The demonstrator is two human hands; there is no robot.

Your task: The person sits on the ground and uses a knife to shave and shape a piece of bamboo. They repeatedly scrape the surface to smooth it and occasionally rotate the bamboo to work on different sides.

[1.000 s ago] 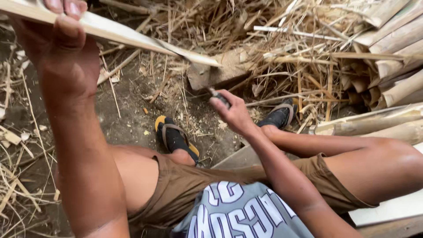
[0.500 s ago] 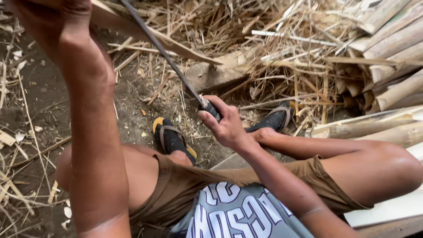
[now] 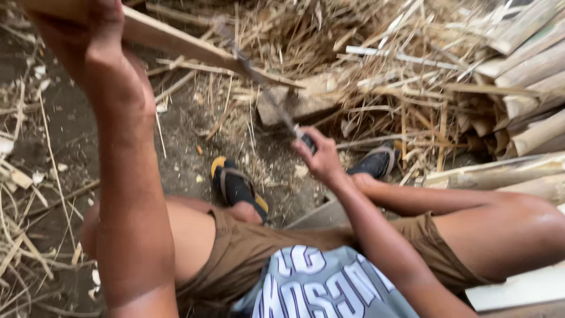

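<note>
My left hand [image 3: 97, 26] is raised at the top left and grips a long pale strip of split wood [image 3: 194, 47] that slants down to the right. My right hand [image 3: 318, 156] is closed on the dark handle of a long blade [image 3: 259, 76]. The blurred blade reaches up and left from that hand and meets the strip near its lower end. I sit with bare knees apart, in brown shorts and black sandals with yellow edges [image 3: 235, 185].
Dry stalks and straw [image 3: 365, 70] pile up behind the strip. Split pale poles [image 3: 529, 53] are stacked at the right. Bare dark soil [image 3: 65, 129] with scattered chips lies at the left. A flat pale board [image 3: 518, 288] rests by my right thigh.
The blade in my right hand swung from low near my knee up against the strip, then slid down along it. My left hand and the strip stayed raised.
</note>
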